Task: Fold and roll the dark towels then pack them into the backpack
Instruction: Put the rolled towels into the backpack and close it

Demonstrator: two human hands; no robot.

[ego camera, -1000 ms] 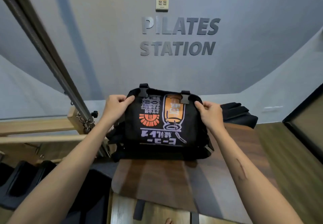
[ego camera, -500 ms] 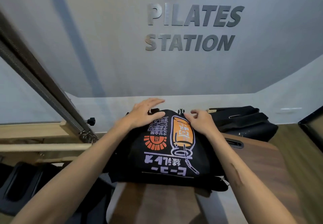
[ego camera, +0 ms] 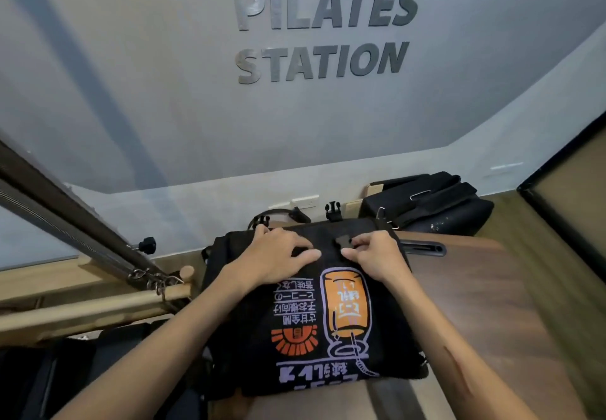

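Black backpack (ego camera: 305,314) lies flat on the wooden table (ego camera: 492,305), print side up. Left hand (ego camera: 275,257) presses spread fingers on its top edge; right hand (ego camera: 377,254) pinches a black buckle (ego camera: 342,242) there. Another dark bag (ego camera: 429,203) sits at one o'clock.

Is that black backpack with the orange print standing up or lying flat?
Lying flat. The backpack lies printed side up on the wooden table, with the left hand and right hand near its top edge.
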